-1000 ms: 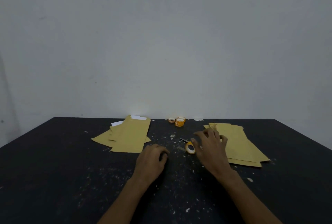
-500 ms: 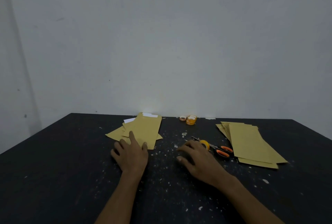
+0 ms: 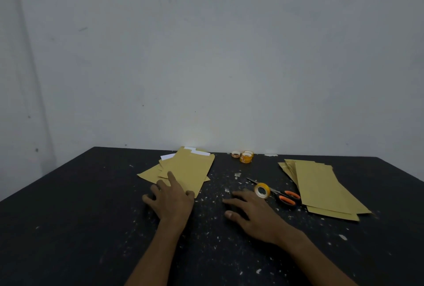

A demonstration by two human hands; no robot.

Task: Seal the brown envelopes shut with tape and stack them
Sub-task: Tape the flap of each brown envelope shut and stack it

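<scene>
A loose pile of brown envelopes [image 3: 190, 168] lies at the table's back left, some with white paper showing at the top. My left hand [image 3: 171, 199] rests flat with its fingers spread on the near edge of that pile. A second stack of brown envelopes [image 3: 321, 187] lies to the right. A yellow tape roll [image 3: 262, 190] stands on the black table beside orange-handled scissors [image 3: 284, 196]. My right hand [image 3: 252, 212] lies flat on the table, fingers straight and pointing left, just in front of the roll and holding nothing.
Two more small tape rolls [image 3: 244, 156] sit at the back by the grey wall. The black table [image 3: 68, 228] is speckled with white flecks. Its left edge slants away at the left and its right edge shows at the far right.
My left hand has slid left onto the left envelope pile. My right hand has left the right stack and tape roll and now lies flat on the table. The camera view shifted left.
</scene>
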